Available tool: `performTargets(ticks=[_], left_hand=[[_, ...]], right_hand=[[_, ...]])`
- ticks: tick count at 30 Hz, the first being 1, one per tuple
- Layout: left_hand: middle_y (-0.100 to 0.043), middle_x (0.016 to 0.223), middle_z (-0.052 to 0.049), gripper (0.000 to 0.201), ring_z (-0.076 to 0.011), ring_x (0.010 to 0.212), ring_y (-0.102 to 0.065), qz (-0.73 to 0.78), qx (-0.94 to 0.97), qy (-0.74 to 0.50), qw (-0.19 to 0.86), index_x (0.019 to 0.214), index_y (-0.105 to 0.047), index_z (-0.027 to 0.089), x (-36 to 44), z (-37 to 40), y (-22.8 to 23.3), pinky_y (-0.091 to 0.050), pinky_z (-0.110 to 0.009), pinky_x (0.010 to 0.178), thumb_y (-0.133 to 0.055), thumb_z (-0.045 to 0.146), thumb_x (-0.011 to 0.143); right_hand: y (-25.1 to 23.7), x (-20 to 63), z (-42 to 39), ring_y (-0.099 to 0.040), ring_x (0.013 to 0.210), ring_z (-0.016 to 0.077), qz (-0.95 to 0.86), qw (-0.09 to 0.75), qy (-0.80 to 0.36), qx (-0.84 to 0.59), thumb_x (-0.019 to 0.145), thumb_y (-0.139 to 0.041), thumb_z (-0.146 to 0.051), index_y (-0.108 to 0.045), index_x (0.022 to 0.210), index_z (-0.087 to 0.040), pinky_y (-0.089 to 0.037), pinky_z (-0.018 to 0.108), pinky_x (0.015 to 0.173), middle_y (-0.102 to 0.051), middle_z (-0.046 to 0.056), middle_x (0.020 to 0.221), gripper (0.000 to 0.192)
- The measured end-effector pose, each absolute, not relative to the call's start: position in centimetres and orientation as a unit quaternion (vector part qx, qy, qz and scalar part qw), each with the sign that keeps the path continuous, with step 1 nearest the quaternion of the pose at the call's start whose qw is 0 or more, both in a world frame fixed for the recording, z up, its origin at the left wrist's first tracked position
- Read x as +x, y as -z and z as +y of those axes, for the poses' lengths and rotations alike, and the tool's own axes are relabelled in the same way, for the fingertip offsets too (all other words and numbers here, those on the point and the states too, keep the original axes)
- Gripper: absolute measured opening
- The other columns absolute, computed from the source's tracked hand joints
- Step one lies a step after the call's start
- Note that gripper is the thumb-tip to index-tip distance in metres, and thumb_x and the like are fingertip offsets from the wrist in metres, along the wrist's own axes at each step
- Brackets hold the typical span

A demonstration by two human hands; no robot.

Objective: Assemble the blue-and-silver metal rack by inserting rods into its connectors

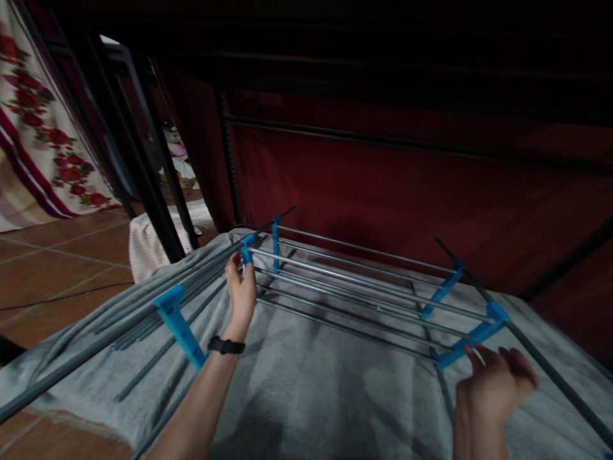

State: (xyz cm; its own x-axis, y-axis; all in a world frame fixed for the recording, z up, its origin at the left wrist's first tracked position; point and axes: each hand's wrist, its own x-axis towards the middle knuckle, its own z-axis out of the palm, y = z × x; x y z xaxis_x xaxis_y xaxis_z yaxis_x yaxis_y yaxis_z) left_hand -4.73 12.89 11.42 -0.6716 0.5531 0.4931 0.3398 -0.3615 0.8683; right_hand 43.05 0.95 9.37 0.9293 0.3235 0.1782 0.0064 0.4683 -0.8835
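Observation:
A partly built rack of grey metal tubes point(354, 276) and blue plastic brackets lies before me on a grey cloth. My left hand point(241, 291), with a black band at the wrist, has its fingers closed round the left blue bracket point(247, 248), where a cross tube meets it. My right hand point(495, 386) is at the lower side of the right blue bracket point(483, 329). Its fingers are apart and slightly blurred, and whether the fingertips touch the bracket is unclear. Another blue bracket point(179, 326) sits on the long left tube, beside my left forearm.
Several loose grey tubes point(143, 331) lie at the left on the grey cloth point(306, 390). A dark metal frame point(138, 153) stands around and above, with dark red fabric point(359, 185) behind. Tiled floor point(62, 268) and a flowered cloth point(62, 150) are at the left.

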Motion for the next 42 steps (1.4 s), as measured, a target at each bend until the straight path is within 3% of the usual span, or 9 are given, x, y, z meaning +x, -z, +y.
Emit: performTargets(ticks=[3, 6, 10, 13, 19, 31, 34, 38, 42], left_hand=[[-0.063, 0.136, -0.011, 0.040, -0.0273, 0.130, -0.056, 0.517, 0.417, -0.734, 0.140, 0.123, -0.064, 0.020, -5.4, 13.7, -12.5, -0.037, -0.042, 0.117, -0.063, 0.034, 0.085], [-0.065, 0.135, -0.011, 0.039, -0.0278, 0.131, -0.056, 0.496, 0.407, -0.748, 0.169, 0.120, -0.067, 0.019, -5.7, 14.0, -12.8, -0.035, -0.043, 0.119, -0.065, 0.039, 0.086], [-0.069, 0.128, -0.010, 0.038, -0.0264, 0.128, -0.058, 0.480, 0.398, -0.760, 0.182, 0.116, -0.069, 0.019, -5.8, 14.2, -12.9, -0.037, -0.041, 0.118, -0.066, 0.044, 0.088], [-0.071, 0.121, -0.009, 0.036, -0.0260, 0.124, -0.060, 0.469, 0.407, -0.762, 0.182, 0.112, -0.070, 0.019, -5.7, 14.5, -13.1, -0.038, -0.041, 0.117, -0.066, 0.044, 0.087], [-0.074, 0.107, -0.006, 0.035, -0.0244, 0.114, -0.063, 0.431, 0.381, -0.781, 0.243, 0.103, -0.071, 0.018, -5.6, 14.9, -13.2, -0.044, -0.039, 0.109, -0.069, 0.048, 0.084], [-0.070, 0.090, -0.001, 0.036, -0.0153, 0.084, -0.062, 0.433, 0.334, -0.796, 0.261, 0.098, -0.071, 0.019, -5.4, 15.3, -12.7, -0.048, -0.028, 0.087, -0.073, 0.048, 0.078], [-0.070, 0.090, -0.001, 0.036, -0.0158, 0.085, -0.063, 0.433, 0.329, -0.798, 0.259, 0.099, -0.071, 0.019, -5.4, 15.4, -12.3, -0.049, -0.029, 0.089, -0.073, 0.048, 0.078], [-0.073, 0.104, -0.004, 0.034, -0.0184, 0.098, -0.066, 0.420, 0.331, -0.802, 0.267, 0.101, -0.071, 0.020, -5.4, 15.6, -12.0, -0.048, -0.033, 0.099, -0.072, 0.047, 0.080], [-0.073, 0.114, -0.007, 0.032, -0.0219, 0.115, -0.064, 0.409, 0.359, -0.797, 0.263, 0.106, -0.072, 0.021, -5.3, 15.4, -11.9, -0.043, -0.037, 0.110, -0.068, 0.045, 0.084]], right_hand=[[-9.4, 42.2, 0.8, -0.060, 0.071, 0.0119, -0.138, 0.857, -0.142, -0.476, 0.057, -0.071, -0.023, -0.058, 0.089, -0.024, -0.055, 0.027, 0.059, -0.060, -0.002, 0.091, 0.035], [-10.1, 40.3, 1.2, -0.061, 0.066, 0.0115, -0.174, 0.821, -0.260, -0.478, 0.056, -0.074, -0.023, -0.064, 0.083, -0.021, -0.056, 0.025, 0.059, -0.066, -0.001, 0.083, 0.029], [-11.4, 37.5, 1.9, -0.069, 0.079, 0.0150, -0.223, 0.746, -0.400, -0.484, 0.062, -0.080, -0.027, -0.071, 0.091, -0.020, -0.060, 0.028, 0.068, -0.073, 0.004, 0.096, 0.032], [-12.2, 35.9, 2.1, -0.071, 0.098, 0.0165, -0.232, 0.742, -0.439, -0.450, 0.066, -0.084, -0.031, -0.073, 0.096, -0.022, -0.061, 0.029, 0.083, -0.074, 0.003, 0.112, 0.033], [-12.8, 34.0, 2.7, -0.071, 0.102, 0.0153, -0.250, 0.757, -0.444, -0.408, 0.066, -0.090, -0.031, -0.076, 0.094, -0.024, -0.057, 0.033, 0.101, -0.075, 0.000, 0.106, 0.032], [-13.1, 32.1, 3.4, -0.066, 0.117, 0.0144, -0.242, 0.778, -0.436, -0.381, 0.069, -0.089, -0.027, -0.076, 0.088, -0.022, -0.054, 0.026, 0.105, -0.075, 0.001, 0.112, 0.024], [-13.3, 31.6, 3.2, -0.068, 0.112, 0.0160, -0.259, 0.766, -0.433, -0.399, 0.068, -0.088, -0.032, -0.075, 0.088, -0.022, -0.055, 0.030, 0.103, -0.075, 0.002, 0.110, 0.026], [-13.8, 30.3, 1.6, -0.072, 0.095, 0.0208, -0.343, 0.672, -0.418, -0.507, 0.075, -0.080, -0.047, -0.075, 0.102, -0.021, -0.060, 0.038, 0.091, -0.076, 0.007, 0.107, 0.038], [-14.9, 27.5, 0.1, -0.068, 0.102, 0.0241, -0.494, 0.599, -0.212, -0.593, 0.090, -0.062, -0.051, -0.072, 0.112, -0.024, -0.050, 0.046, 0.101, -0.074, 0.008, 0.113, 0.036]])
